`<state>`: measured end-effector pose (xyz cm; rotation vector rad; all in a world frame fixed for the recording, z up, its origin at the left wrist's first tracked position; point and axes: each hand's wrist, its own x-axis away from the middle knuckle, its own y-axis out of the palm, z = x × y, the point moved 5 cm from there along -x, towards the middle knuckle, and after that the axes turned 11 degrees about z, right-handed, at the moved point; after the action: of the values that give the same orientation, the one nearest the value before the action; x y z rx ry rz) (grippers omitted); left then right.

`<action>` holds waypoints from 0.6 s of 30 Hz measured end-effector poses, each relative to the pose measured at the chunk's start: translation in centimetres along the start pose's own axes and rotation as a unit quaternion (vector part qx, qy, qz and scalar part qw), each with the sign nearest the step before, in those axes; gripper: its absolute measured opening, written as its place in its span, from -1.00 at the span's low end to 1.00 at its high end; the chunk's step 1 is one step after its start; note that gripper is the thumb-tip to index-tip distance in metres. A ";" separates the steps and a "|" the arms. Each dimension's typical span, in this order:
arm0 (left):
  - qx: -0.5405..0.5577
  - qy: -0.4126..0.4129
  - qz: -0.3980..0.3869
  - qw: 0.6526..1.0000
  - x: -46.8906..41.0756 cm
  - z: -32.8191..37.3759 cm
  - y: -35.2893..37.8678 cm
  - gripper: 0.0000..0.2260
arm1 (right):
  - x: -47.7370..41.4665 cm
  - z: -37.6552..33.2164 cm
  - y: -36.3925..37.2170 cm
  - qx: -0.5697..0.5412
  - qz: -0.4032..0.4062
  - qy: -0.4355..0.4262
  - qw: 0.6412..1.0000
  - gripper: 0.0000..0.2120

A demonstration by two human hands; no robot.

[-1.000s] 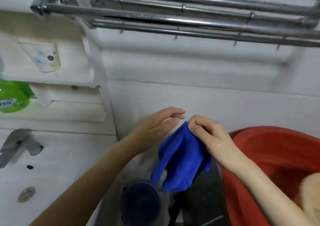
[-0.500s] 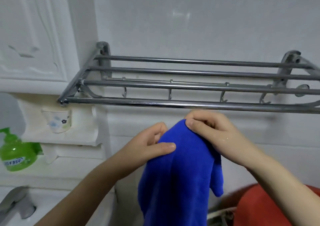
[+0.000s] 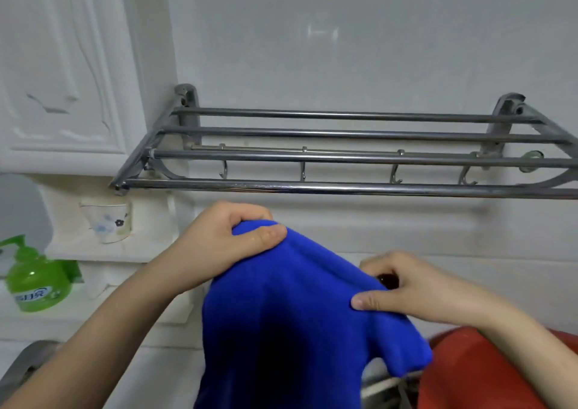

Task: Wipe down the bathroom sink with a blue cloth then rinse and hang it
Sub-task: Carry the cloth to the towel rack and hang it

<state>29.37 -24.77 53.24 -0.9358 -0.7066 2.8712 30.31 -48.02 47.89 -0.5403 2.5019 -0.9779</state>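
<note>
The blue cloth (image 3: 291,318) hangs spread between both hands, below the chrome towel rack (image 3: 344,188) on the white tiled wall. My left hand (image 3: 225,242) pinches the cloth's upper left edge, thumb on top. My right hand (image 3: 413,289) grips its right edge lower down, thumb pressed on the fabric. The cloth's lower part runs out of the frame's bottom. The rack's front bar is a little above the left hand; the cloth does not touch it.
A green soap bottle (image 3: 36,280) and a white flowered cup (image 3: 108,222) sit on white shelves at left. A chrome faucet (image 3: 25,365) shows at the lower left. A red basin (image 3: 478,374) lies at the lower right. Several hooks (image 3: 302,174) hang under the rack.
The view tilted up from the sink to the rack. Both hands lifted the cloth and pulled apart, spreading it; the right hand shifted right and lower along the edge.
</note>
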 end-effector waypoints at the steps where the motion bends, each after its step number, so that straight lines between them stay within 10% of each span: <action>1: 0.004 0.004 0.016 1.000 0.3 -0.1 -0.4 -0.72 | 0.5 0.9 0.6 -0.018 0.014 0.008 1.000 -0.70; 8: -0.118 0.130 0.123 0.977 1.2 2.4 -4.6 -0.71 | 3.6 -3.4 -1.4 0.036 0.239 -0.119 0.963 -0.58; 18: -0.186 0.229 0.140 0.945 -6.3 5.4 -7.8 -0.66 | -0.8 -11.3 -11.8 0.370 0.378 -0.257 0.809 -0.62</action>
<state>30.69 -21.09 63.93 -1.8077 -1.1562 2.6001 27.82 -49.44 64.02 0.3848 1.4310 -1.1369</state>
